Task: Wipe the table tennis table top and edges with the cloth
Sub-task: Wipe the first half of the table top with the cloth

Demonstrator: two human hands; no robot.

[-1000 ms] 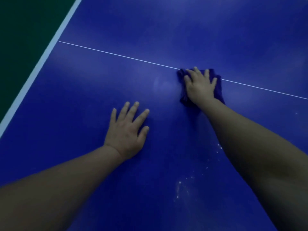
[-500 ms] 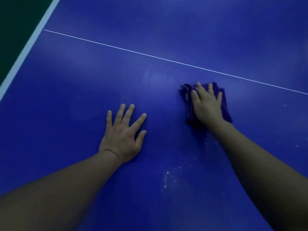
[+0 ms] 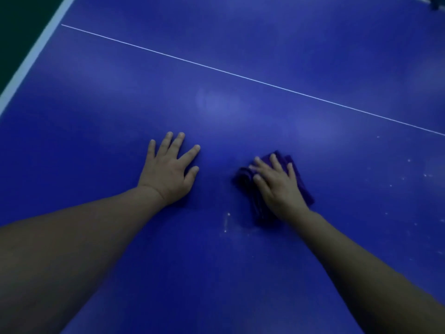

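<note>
Right hand lies flat on the folded cloth, fingers straight, pressing rather than grasping — even pressure for wiping, I judge. Cloth sits on the table, at 3 o'clock from the left hand, well short of the centre line. Left hand splayed, holding nothing — likely a brace. White specks at 7 o'clock from the cloth remain unwiped.
</note>
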